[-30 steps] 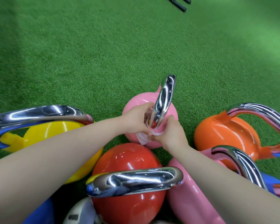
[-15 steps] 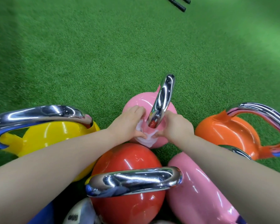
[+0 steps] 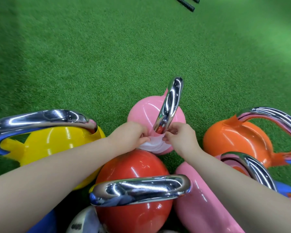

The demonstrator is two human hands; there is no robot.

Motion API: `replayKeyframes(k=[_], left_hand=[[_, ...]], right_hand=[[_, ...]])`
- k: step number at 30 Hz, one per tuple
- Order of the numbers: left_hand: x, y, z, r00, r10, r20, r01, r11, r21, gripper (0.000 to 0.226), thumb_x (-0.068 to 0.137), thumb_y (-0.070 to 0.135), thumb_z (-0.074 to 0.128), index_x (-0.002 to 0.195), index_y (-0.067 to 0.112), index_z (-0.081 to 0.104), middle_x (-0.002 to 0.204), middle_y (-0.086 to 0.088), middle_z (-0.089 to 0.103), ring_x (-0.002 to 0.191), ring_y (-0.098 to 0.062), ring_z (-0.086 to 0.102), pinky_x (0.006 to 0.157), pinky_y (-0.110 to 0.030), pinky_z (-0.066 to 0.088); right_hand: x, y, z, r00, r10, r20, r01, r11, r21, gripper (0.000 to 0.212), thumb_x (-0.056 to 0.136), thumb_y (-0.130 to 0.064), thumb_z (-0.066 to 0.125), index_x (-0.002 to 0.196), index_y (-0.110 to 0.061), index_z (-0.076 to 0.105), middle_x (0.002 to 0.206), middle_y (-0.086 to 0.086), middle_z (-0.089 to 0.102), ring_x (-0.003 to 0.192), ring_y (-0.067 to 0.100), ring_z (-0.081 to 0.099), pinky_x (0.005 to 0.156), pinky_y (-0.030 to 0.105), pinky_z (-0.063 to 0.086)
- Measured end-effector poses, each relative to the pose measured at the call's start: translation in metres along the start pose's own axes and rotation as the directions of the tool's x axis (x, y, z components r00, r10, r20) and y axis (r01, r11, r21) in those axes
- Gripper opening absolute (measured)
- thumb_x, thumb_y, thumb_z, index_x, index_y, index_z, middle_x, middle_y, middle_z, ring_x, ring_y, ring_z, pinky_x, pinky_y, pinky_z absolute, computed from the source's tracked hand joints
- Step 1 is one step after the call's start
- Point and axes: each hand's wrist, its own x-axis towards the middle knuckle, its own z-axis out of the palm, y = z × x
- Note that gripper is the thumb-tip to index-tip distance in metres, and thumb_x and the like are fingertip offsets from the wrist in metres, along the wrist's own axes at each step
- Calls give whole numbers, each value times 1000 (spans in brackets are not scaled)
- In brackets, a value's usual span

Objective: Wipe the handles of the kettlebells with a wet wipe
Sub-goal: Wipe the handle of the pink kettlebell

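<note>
Both hands pinch a wet wipe at the base of a pink kettlebell's chrome handle

The left hand (image 3: 130, 135) and right hand (image 3: 180, 137) each nip the crumpled white wet wipe (image 3: 150, 145), draped over the glossy round pink kettlebell (image 3: 141, 109) where its mirror-bright looped handle (image 3: 170, 102) meets the body; it stands on nubby green turf (image 3: 107, 47) among smooth yellow (image 3: 49, 143), red (image 3: 133, 167) and orange (image 3: 232, 138) kettlebells
</note>
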Motion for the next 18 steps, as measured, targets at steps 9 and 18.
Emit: replayKeyframes(k=[9, 18], left_hand=[[5, 14, -9, 969, -33, -245, 10, 995, -96, 15, 91, 14, 48, 97, 9, 61, 85, -11, 64, 81, -28, 58, 68, -33, 43], [1, 28, -9, 964, -239, -117, 119, 780, -615, 40, 72, -20, 52, 100, 6, 63, 69, 10, 53, 66, -3, 51, 65, -9, 46]], right_hand=[[-3, -4, 4, 994, -90, 60, 101, 975, -199, 32, 67, -6, 79, 76, -23, 53, 65, -12, 54, 61, 6, 50, 54, 8, 36], [0, -11, -6, 1000, -11, -29, 7, 993, -116, 21, 75, 4, 63, 67, -15, 62, 59, -8, 57, 60, 10, 57, 64, 14, 46]])
